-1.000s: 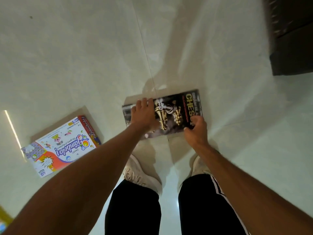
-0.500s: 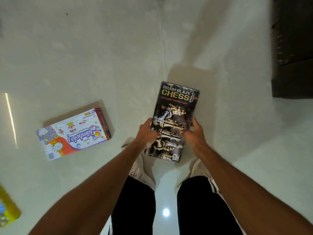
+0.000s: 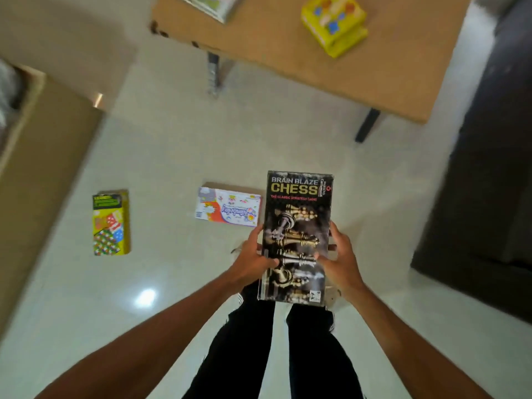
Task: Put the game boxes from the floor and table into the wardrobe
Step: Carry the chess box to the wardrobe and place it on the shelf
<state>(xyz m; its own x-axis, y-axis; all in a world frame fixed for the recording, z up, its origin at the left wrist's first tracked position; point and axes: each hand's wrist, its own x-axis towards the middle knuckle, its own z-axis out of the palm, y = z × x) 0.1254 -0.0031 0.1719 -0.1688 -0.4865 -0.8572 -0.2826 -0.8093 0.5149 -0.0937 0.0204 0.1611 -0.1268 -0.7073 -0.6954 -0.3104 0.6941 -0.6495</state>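
Observation:
I hold a black chess box (image 3: pixel 298 214) upright in front of me, above the floor. My left hand (image 3: pixel 253 262) grips its left edge and my right hand (image 3: pixel 341 259) grips its right edge, both near the lower half. On the pale floor behind it lies a white and orange game box (image 3: pixel 227 210). Further left on the floor lies a yellow game box (image 3: pixel 110 224). A yellow game box (image 3: pixel 334 23) sits on the wooden table (image 3: pixel 359 70) at the top, and another box (image 3: pixel 213 4) shows at the table's far edge, cut off.
A tan cardboard-coloured surface (image 3: pixel 37 174) fills the left side. A dark piece of furniture (image 3: pixel 483 180) stands along the right. The table's dark legs (image 3: pixel 367 125) reach the floor ahead. My legs and shoes are below the chess box.
Both hands lifted the chess box off the floor and turned it upright. The view has risen and tilted forward, so the table and a second floor box came into sight.

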